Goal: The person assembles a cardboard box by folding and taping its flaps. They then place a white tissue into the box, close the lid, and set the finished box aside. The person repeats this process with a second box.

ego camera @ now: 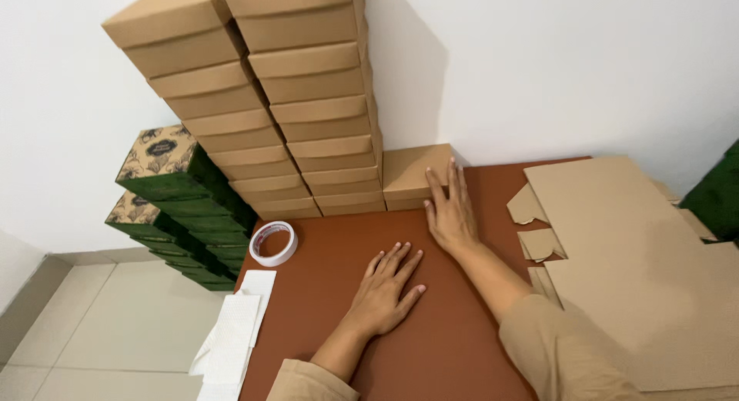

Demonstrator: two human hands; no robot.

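The right hand [450, 212] lies open, its fingertips touching a single brown box [412, 174] at the table's [446, 347] far edge; the left hand [385, 289] rests flat and empty mid-table. Stacked boxes [308, 108] rise beside that box, tape [273, 242] sits near the left edge, and flat cardboard [639, 262] covers the right side.

Single view, head-mounted. Camera looks steeply down and forward over the brown worktop [339, 324] toward the white wall [570, 70]. Close range: both forearms enter from the bottom edge. Frame takes in floor [108, 324] at left and flat cardboard [639, 262] at right.
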